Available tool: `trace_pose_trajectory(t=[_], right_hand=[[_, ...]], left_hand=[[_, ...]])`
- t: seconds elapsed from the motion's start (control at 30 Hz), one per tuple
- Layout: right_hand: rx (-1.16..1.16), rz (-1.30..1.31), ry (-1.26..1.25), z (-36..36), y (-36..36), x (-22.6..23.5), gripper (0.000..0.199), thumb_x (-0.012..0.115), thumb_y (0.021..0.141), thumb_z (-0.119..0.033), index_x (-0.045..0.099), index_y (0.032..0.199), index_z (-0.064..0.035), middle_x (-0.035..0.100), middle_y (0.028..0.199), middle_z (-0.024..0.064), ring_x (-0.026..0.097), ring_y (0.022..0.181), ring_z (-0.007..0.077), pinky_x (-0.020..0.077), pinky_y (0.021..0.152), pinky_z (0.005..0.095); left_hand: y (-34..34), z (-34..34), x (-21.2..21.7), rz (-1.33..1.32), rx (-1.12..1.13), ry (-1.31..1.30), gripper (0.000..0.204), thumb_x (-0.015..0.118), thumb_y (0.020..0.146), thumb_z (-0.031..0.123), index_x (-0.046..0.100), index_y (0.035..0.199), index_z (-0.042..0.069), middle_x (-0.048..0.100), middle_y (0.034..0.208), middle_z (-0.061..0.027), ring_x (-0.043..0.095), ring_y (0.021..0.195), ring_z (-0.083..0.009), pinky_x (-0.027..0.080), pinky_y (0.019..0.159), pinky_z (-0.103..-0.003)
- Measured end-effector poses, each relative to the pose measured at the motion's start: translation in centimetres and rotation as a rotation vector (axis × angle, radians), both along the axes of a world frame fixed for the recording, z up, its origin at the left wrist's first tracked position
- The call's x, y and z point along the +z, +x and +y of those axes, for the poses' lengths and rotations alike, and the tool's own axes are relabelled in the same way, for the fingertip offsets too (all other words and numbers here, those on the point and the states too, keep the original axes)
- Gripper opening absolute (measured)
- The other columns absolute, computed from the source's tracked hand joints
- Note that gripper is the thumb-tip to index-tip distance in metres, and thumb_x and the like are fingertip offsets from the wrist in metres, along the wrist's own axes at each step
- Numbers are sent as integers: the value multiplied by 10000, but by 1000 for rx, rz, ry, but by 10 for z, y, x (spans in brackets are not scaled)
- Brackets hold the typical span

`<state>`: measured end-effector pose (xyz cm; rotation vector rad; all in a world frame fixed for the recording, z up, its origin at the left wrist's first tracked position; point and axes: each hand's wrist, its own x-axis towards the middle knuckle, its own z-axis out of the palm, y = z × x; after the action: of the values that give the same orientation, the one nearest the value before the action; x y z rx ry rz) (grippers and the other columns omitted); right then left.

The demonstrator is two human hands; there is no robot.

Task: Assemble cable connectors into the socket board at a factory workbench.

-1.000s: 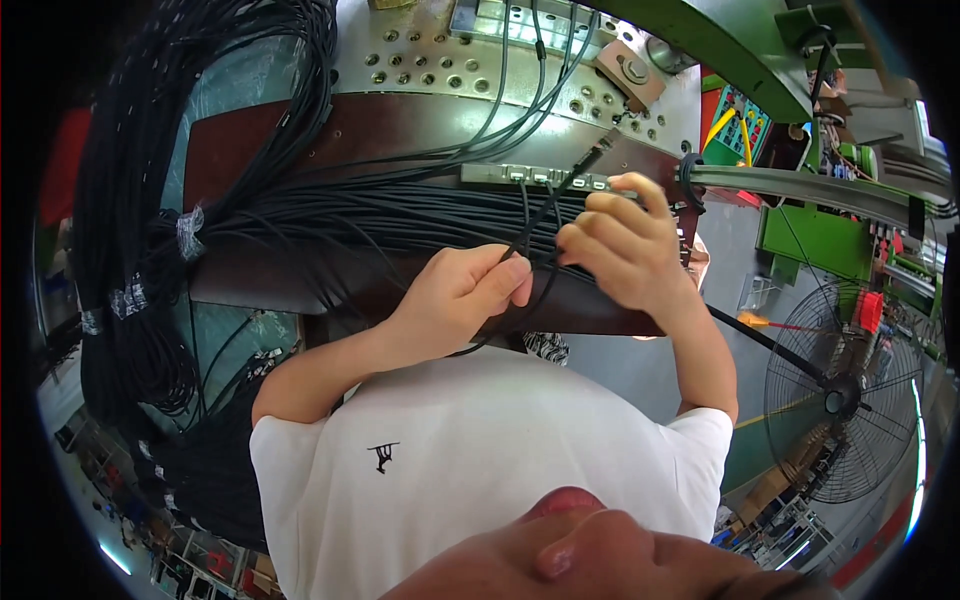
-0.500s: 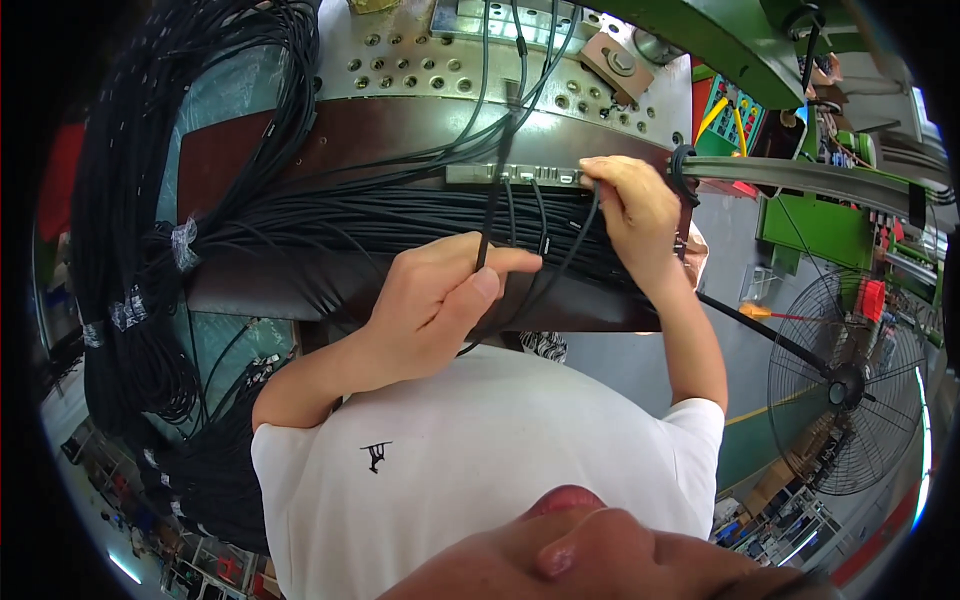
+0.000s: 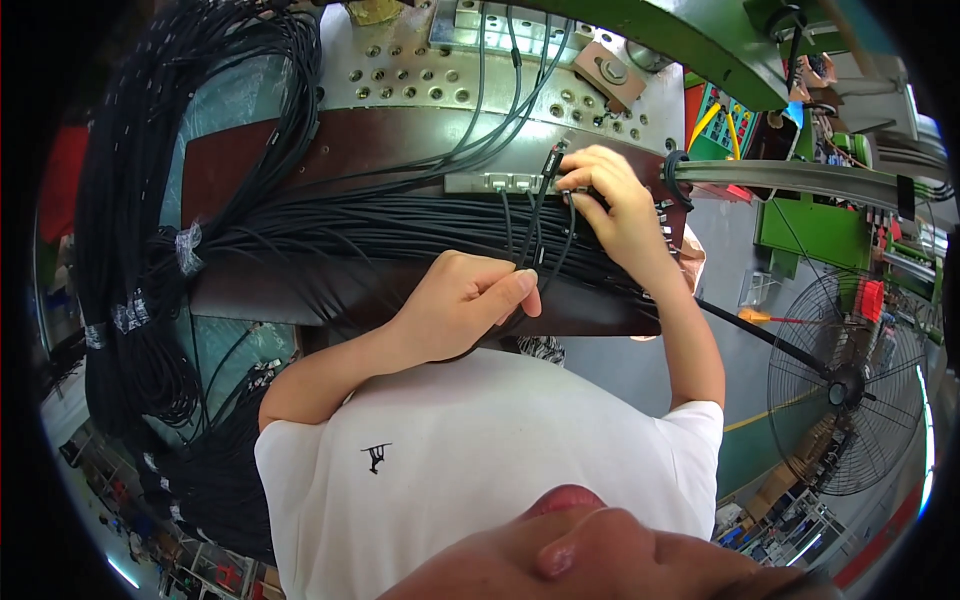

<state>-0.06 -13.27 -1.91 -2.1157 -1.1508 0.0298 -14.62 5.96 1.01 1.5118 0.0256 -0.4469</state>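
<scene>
My right hand (image 3: 612, 205) is up at the right end of a grey connector strip (image 3: 492, 183) on the brown board (image 3: 300, 160), fingertips pinched on the plug of a thin black cable (image 3: 556, 165). My left hand (image 3: 462, 302) sits lower, at the middle of the board, with its fingers curled around a few thin black cables (image 3: 535, 255) that run up to the strip. Under both hands a thick flat layer of black cables (image 3: 350, 225) runs across the board.
Large coils of black cable (image 3: 130, 200), taped in places, hang at the left. A perforated metal plate (image 3: 420, 70) lies beyond the board, with a green machine frame (image 3: 680, 35) behind it. A floor fan (image 3: 850, 380) stands at the right.
My right hand has moved from beside the left hand up to the connector strip, carrying a cable end. My left hand has dropped slightly and stayed on the cables.
</scene>
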Motion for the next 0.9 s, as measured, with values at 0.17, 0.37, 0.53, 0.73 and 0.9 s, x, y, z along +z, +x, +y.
trace_pose_trajectory(t=[0.17,0.37,0.53,0.73,0.9], right_hand=[[15,1061,387,14,-6,41,299,608,929,-230,661,1058,34,641,1060,45,555,1020,124,399,927,281],[101,1183,580,10,-26,36,216,622,911,-178,657,997,17,642,1038,56,568,963,127,424,882,279],[137,359,111,12,-39,52,226,701,799,-108,660,999,-12,666,1068,113,608,998,252,469,868,350],[-61,-777,-170,2,-4,54,271,622,698,-94,635,968,-81,585,941,56,572,830,211,486,667,321],[-53,-573,-24,-9,-14,34,233,669,692,-4,622,910,-68,623,888,55,609,789,234,503,692,344]], left_hand=[[6,-8,8,-154,-33,109,321,488,971,214,656,800,1,478,552,-31,435,516,-99,359,504,-269],[6,-9,0,-335,-36,101,342,477,986,239,657,812,6,448,551,-15,426,508,-104,354,499,-264],[9,-5,9,-171,-25,72,302,503,944,223,657,777,25,556,604,-109,540,564,-235,425,565,-345],[14,-7,13,-247,-123,202,293,511,926,214,648,762,14,575,623,-121,545,539,-245,423,538,-338],[20,-16,18,-45,12,77,271,500,964,217,662,930,3,520,575,6,464,517,-51,377,488,-223]])
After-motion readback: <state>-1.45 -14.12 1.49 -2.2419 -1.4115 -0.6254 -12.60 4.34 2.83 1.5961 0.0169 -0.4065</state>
